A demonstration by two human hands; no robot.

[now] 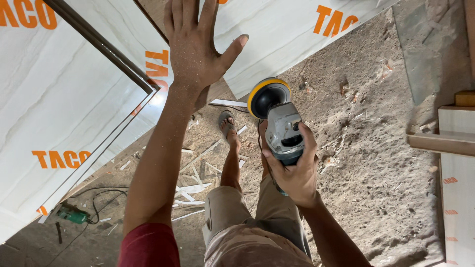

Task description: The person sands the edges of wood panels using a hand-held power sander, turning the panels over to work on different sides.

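The floor (376,163) is bare grey-brown earth thick with sawdust, strewn with pale wood offcuts and shavings (198,183) near the centre. Large white laminated panels with orange lettering (59,99) fill the view from 9 to 12 o'clock, a dark metal strip (104,47) running along one panel's edge. At 3 o'clock stands a stack of pale boards (455,148). At 8 o'clock a small green tool with black cable (73,214) lies on the ground. Daylight is soft and even.

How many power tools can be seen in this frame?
2. A grey sander with a yellow-rimmed disc is gripped in the right hand. A small green tool lies on the dusty floor at lower left, cord attached. Others may be hidden behind the white panels.
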